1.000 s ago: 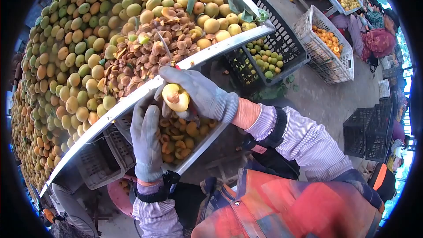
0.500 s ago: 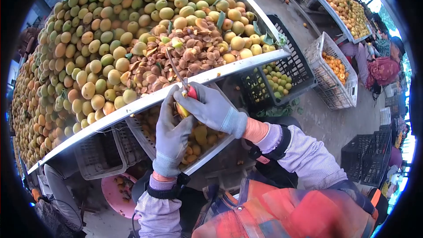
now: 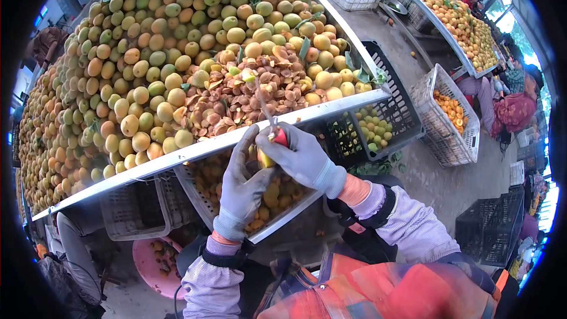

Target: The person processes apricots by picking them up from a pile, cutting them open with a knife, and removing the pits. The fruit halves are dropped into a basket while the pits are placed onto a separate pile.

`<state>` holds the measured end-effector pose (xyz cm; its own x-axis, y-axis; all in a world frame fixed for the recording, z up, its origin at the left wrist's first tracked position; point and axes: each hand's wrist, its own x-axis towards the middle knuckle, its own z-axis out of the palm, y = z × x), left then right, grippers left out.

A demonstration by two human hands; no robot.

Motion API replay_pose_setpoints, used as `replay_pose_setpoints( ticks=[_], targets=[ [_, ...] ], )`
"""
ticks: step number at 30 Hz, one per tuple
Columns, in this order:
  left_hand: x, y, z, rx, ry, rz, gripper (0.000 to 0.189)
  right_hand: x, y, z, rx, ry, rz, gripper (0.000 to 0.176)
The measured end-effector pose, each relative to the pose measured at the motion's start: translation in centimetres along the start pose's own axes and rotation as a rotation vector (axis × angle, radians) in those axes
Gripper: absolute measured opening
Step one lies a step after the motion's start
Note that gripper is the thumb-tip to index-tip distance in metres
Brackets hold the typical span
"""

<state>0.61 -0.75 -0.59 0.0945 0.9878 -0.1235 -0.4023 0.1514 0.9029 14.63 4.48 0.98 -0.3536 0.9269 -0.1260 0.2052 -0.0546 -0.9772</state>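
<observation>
My right hand (image 3: 307, 159), in a grey glove, is closed on a knife with a red handle (image 3: 280, 137). Its thin blade (image 3: 263, 101) points away from me, over the table rim. My gloved left hand (image 3: 239, 189) holds a yellow apricot (image 3: 266, 158) between thumb and fingers, touching the right hand. Much of the fruit is hidden by the gloves. Just beyond the hands lies a heap of brown apricot pits (image 3: 227, 112), surrounded by a big pile of apricots (image 3: 147, 65). A crate of cut apricots (image 3: 198, 192) stands beneath my hands.
The metal table rim (image 3: 147, 167) runs across in front. A black crate (image 3: 407, 112) holding green fruit stands at right, with a white crate (image 3: 472, 136) beyond it. A pink basin (image 3: 142, 263) and grey crate (image 3: 139, 230) are at lower left. Other people sit at right.
The view has tilted, so the table appears lower. Both hands have moved together slightly right along the rim, still holding the knife and the apricot.
</observation>
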Motion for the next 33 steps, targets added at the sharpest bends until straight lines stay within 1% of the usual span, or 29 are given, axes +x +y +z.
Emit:
replay_pose_setpoints(
  ticks=[1,3,5,7,8,10,11,13,14,16,17,19,23,25,29,31,32,33],
  targets=[
    [0.0,0.0,-0.1,-0.001,0.000,0.004,0.071,0.3,0.6,-0.1,-0.002,-0.001,-0.003,0.029],
    [0.1,-0.1,-0.3,-0.200,-0.038,-0.050,0.070,0.9,2.0,-0.2,0.250,-0.084,-0.035,0.028],
    [0.1,-0.4,-0.5,-0.214,-0.049,-0.054,0.071,0.8,1.9,-0.4,0.229,-0.106,-0.036,0.028],
    [0.1,-0.6,-0.6,-0.228,-0.056,-0.058,0.072,0.6,1.8,-0.3,0.044,-0.077,-0.087,0.027],
    [0.1,-0.6,-0.6,-0.205,-0.056,-0.048,0.072,0.5,1.6,-0.3,0.042,-0.080,-0.089,0.027],
    [0.0,-0.6,-0.7,-0.181,-0.057,-0.043,0.069,0.2,0.7,-0.3,-0.060,-0.073,0.022,0.026],
    [-0.1,-0.5,-0.7,-0.182,-0.057,-0.040,0.069,0.1,0.5,-0.3,-0.062,-0.074,0.020,0.026],
    [-0.1,-0.4,-0.7,-0.185,-0.052,-0.045,0.067,-0.2,0.4,-0.1,-0.292,0.024,-0.141,0.027],
    [-0.1,-0.3,-0.7,-0.185,-0.052,-0.042,0.067,-0.2,0.5,-0.1,-0.292,0.023,-0.144,0.027],
    [-0.1,-0.2,-0.5,-0.141,-0.031,-0.057,0.067,-0.2,0.7,-0.2,-0.368,0.046,-0.340,0.031],
    [-0.1,-0.2,-0.5,-0.141,-0.030,-0.055,0.067,-0.2,0.6,-0.2,-0.368,0.045,-0.342,0.031],
    [0.0,-0.4,-0.4,-0.107,-0.004,-0.056,0.066,-0.3,0.3,-0.3,-0.412,0.078,-0.428,0.031],
    [0.1,-0.1,0.1,-0.131,-0.016,-0.032,0.068,-0.5,0.5,-0.3,-0.435,0.118,-0.454,0.031],
    [0.1,0.2,0.5,-0.222,-0.032,-0.047,0.071,-0.4,0.5,-0.3,-0.462,0.170,-0.477,0.031],
    [0.2,-0.4,0.4,-0.183,-0.044,-0.032,0.073,-0.4,1.0,-0.2,-0.473,0.166,-0.489,0.032],
    [0.2,-0.4,0.2,-0.236,-0.038,-0.067,0.073,-0.3,1.5,-0.2,-0.440,0.162,-0.398,0.030],
    [0.3,-0.5,-0.1,-0.150,-0.060,-0.054,0.069,-0.1,1.7,-0.2,-0.440,0.164,-0.402,0.030],
    [0.4,-0.8,-0.7,-0.149,-0.059,-0.049,0.069,0.0,1.9,-0.2,-0.310,0.143,-0.301,0.029]
  ],
)
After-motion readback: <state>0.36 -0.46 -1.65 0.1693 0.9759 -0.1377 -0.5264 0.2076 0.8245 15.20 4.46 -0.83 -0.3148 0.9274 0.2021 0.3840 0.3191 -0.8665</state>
